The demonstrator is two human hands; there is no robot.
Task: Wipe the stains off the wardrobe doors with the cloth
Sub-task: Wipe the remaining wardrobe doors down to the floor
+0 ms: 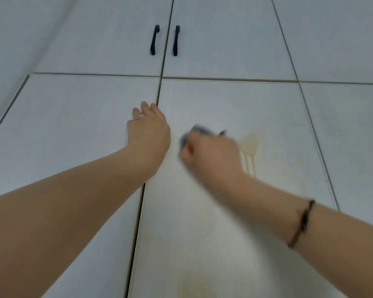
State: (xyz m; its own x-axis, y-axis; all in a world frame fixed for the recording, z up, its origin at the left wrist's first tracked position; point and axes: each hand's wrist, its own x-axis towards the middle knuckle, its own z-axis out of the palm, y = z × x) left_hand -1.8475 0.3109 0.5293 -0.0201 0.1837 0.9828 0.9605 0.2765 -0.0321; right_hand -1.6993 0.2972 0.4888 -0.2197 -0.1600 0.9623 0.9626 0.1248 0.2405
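Observation:
White wardrobe doors fill the view. My right hand (211, 153), blurred by motion, grips a bunched grey cloth (199, 131) against the lower right door (224, 100). A yellowish stain with drip streaks (249, 149) sits on that door just right of the hand. A fainter yellowish stain (194, 286) shows low on the same door. My left hand (148, 130) rests flat on the lower left door (73, 117), fingers straight, beside the gap between the two doors.
Two black handles (154, 39) (176, 40) hang on the upper doors on either side of the centre gap. More white door panels (349, 125) continue to the right, and a plain wall (7, 50) runs along the left.

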